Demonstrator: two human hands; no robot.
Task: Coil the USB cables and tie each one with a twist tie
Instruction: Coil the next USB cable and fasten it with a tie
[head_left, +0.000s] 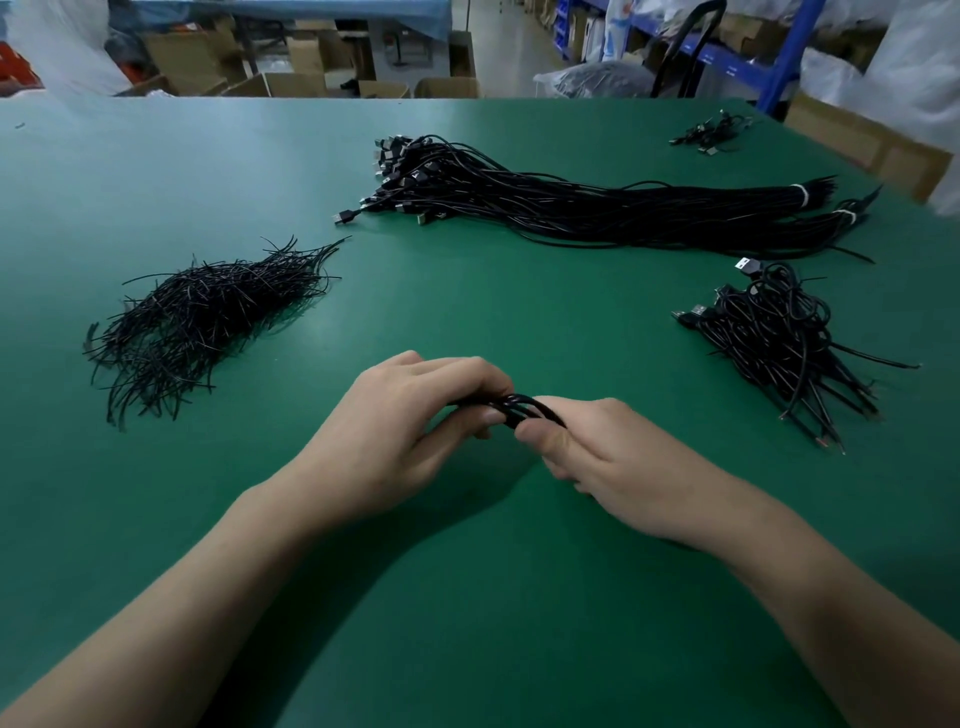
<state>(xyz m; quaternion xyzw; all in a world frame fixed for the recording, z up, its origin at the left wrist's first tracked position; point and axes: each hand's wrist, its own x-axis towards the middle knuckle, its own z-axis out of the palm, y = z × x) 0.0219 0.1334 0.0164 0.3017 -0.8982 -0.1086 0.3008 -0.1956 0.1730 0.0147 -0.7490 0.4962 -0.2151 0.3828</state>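
Your left hand and right hand both curl round one coiled cable, held low over the counter in front of you. Keep the loops pinched flat and even so they don't spring open. I can't tell whether a tie is on it yet, so check before you let go. Blue shelving and cardboard boxes stand beyond. The green counter carries a long bundle of uncoiled cables at the back, a heap of twist ties on your left and a pile of coiled cables on your right.
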